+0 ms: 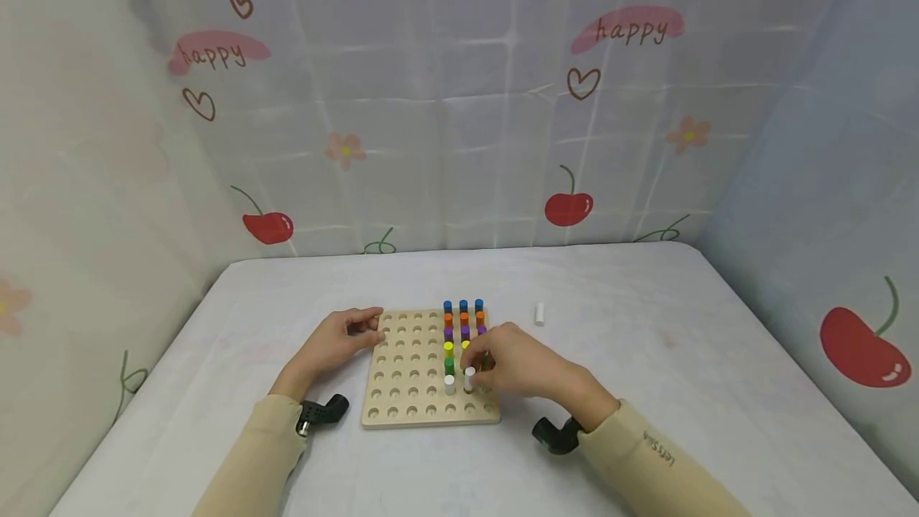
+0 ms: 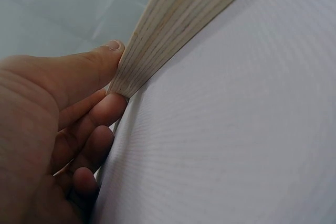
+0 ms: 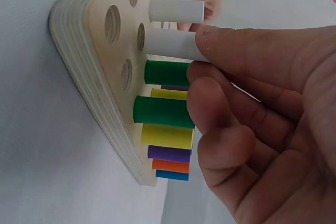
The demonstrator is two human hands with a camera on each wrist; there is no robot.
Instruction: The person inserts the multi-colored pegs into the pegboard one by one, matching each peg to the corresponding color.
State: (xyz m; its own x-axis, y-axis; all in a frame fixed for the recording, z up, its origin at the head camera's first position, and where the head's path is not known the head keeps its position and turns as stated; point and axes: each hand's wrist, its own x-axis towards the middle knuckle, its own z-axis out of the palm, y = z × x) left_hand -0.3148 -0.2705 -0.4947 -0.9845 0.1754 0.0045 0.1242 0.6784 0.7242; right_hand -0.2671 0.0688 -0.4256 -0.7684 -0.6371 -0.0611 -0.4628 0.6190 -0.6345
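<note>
A wooden pegboard (image 1: 402,413) lies on the table with rows of round holes. My left hand (image 1: 337,345) holds its far left corner, the thumb (image 2: 100,66) and curled index finger at the board's edge. Between thumb and fingertips, my right hand (image 1: 520,361) pinches a white peg (image 3: 170,43). That peg's lower end is right at a hole, which still shows partly beside it. Next to it another white peg (image 1: 449,385) stands upright. Behind these stand green pegs (image 3: 163,109), yellow pegs (image 3: 167,136), purple pegs, orange pegs (image 1: 463,319) and blue pegs (image 1: 463,305); my right fingers hide some.
One loose white peg (image 1: 540,314) lies on the white tablecloth (image 1: 646,325), beyond the board to the right. A printed curtain (image 1: 459,142) hangs behind the table and at both sides. Each wrist carries a black camera mount (image 1: 556,436).
</note>
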